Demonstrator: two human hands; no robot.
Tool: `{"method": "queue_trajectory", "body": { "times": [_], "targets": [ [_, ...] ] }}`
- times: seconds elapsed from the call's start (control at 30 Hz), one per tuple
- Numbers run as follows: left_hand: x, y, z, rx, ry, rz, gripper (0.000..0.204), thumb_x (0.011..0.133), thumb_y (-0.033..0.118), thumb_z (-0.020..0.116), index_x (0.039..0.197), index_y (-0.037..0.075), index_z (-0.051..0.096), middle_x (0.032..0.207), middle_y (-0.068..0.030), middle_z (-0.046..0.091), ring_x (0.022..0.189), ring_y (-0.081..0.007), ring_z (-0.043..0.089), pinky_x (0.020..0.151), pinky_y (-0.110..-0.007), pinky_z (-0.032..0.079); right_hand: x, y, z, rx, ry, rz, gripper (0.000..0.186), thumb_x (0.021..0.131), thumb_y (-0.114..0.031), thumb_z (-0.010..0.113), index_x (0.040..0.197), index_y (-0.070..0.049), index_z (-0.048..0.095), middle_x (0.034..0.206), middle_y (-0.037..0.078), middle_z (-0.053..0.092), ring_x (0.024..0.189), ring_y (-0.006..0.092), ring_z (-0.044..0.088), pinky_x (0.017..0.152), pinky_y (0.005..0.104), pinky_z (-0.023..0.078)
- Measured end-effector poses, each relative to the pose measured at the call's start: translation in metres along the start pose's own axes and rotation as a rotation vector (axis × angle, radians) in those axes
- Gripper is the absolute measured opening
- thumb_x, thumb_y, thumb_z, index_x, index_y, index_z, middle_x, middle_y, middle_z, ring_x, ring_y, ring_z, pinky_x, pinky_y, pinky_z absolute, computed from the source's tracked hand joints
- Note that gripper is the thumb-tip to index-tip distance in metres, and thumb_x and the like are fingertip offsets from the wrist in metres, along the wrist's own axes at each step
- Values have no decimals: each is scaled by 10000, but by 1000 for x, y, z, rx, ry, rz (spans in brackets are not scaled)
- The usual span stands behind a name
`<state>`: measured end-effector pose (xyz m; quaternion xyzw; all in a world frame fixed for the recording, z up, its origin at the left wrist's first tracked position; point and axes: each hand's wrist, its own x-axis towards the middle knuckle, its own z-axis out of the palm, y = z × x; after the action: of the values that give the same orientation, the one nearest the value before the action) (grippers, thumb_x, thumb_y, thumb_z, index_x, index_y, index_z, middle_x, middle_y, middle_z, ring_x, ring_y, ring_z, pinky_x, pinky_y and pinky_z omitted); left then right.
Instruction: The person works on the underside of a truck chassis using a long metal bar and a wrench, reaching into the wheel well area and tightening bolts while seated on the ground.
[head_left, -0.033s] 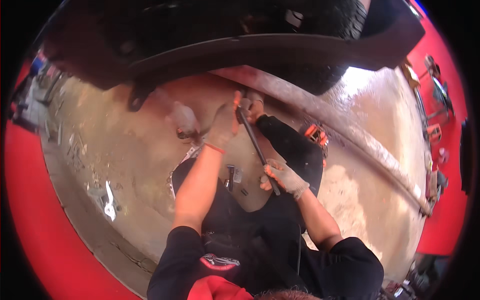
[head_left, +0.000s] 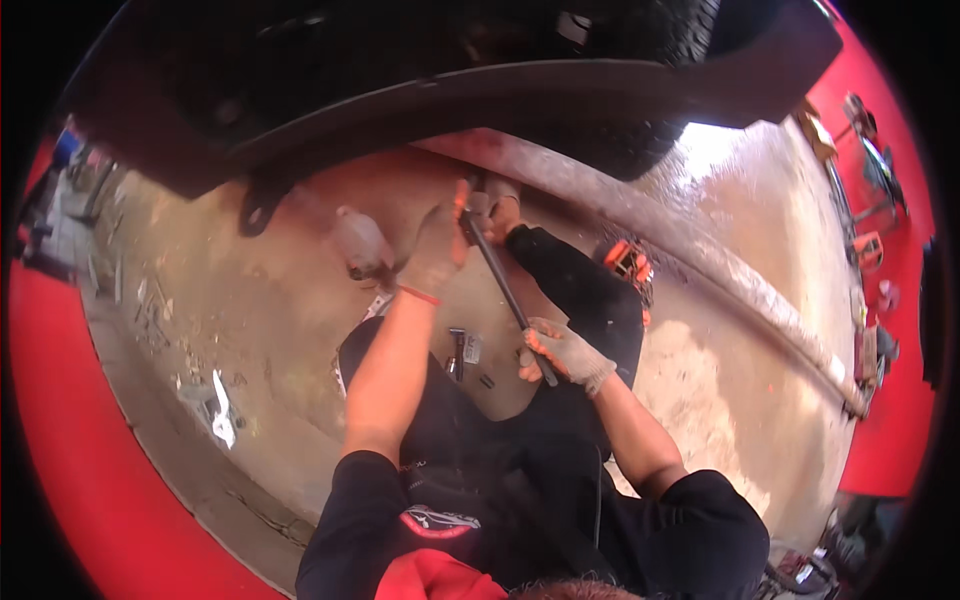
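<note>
My left hand (head_left: 437, 247), in a grey knit glove with orange on the fingers, grips the far end of a long black bar-shaped tool (head_left: 502, 284). My right hand (head_left: 568, 352), gloved the same way, is closed round its near end. The bar slants from far left to near right between my legs. My left fingers partly hide its head, so its exact kind is unclear. On the floor below it lie a small dark tool with a shiny end (head_left: 457, 352), a pale tag (head_left: 473, 347) and a short black piece (head_left: 487, 381).
Overhead at the far side hangs a dark vehicle bumper (head_left: 420, 95), with a tyre (head_left: 700, 40) behind it. A long pale beam (head_left: 650, 218) crosses the floor diagonally. An orange and black object (head_left: 628, 262) lies beside my right leg, a white strip (head_left: 222, 410) at left.
The view has shifted slightly. My left hand and the bar's far end appear a little further left; both hands keep their hold.
</note>
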<state>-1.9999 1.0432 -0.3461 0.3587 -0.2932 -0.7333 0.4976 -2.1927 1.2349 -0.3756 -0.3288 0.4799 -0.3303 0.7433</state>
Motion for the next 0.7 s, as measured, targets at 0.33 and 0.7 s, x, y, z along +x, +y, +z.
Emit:
{"method": "queue_trajectory", "body": {
  "times": [0.33,0.7],
  "targets": [
    [45,-2,35,196,145,222,300,961,344,661,1091,100,545,822,-43,535,628,-204,561,598,-410,518,-1,-38,-49,-448,285,-221,384,975,-281,640,1272,-39,631,792,-8,597,683,84,543,639,262,458],
    [112,72,63,1452,399,1137,395,916,182,645,1259,-7,596,1303,-203,594,1212,-302,597,1017,-363,489,40,-174,-67,-714,302,-444,373,959,-301,612,1230,-51,666,838,151,687,786,254,667,766,378,505]
  ]
}}
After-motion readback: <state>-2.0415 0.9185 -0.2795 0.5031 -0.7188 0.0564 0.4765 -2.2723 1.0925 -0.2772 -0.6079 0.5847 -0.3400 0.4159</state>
